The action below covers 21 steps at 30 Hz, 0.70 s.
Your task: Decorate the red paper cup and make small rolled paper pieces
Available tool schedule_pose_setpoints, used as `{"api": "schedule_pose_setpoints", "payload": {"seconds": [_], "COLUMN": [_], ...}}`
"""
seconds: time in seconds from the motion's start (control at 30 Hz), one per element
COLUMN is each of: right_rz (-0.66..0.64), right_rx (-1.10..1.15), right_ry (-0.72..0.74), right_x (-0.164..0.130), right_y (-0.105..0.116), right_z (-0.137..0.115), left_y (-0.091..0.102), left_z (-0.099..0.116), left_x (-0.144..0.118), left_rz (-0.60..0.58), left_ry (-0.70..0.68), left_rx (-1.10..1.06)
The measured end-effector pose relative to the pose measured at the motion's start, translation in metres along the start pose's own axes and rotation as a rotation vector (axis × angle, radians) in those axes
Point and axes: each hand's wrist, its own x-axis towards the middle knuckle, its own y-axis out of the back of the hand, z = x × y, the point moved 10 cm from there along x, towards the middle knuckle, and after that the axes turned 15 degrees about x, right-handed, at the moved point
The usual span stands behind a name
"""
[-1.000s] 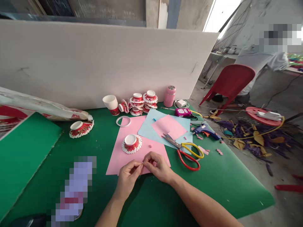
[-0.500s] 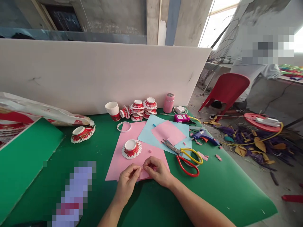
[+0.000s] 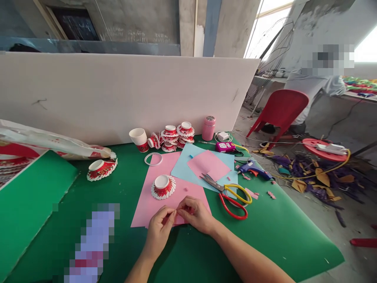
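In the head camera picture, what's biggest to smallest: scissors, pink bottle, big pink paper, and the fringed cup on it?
Big pink paper
Scissors
Fringed cup
Pink bottle (farther away, so it looks smaller)

A pale board (image 3: 132, 94) stands along the far edge of a green table (image 3: 259, 236). Behind the board rises a grey wall (image 3: 147, 17) with faint white writing. Right of the board, a window (image 3: 272, 29) glows white with light beside a stained wall (image 3: 318, 23); also right of the board, a red chair (image 3: 285, 108) stands on grey floor (image 3: 355, 222) strewn with scraps (image 3: 318, 173).
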Motion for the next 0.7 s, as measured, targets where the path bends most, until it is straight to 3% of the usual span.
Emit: {"api": "schedule_pose_setpoints", "payload": {"seconds": [0.4,0.57,0.7], "right_rz": [-0.006,-0.030,0.038], "right_rx": [0.024,0.117,0.199], "right_ry": [-0.059,-0.203,-0.213], "right_x": [-0.001,-0.002,-0.001], "right_y": [-0.002,-0.005,0.000], "right_z": [0.008,0.019,0.023], "left_y": [-0.006,-0.015,-0.019], "left_z": [-0.014,-0.029,-0.037], "left_x": [-0.003,-0.006,-0.007], "left_rz": [-0.028,-0.076,-0.066], "left_ry": [0.118,0.226,0.299], "left_rx": [-0.115,-0.246,-0.398]}}
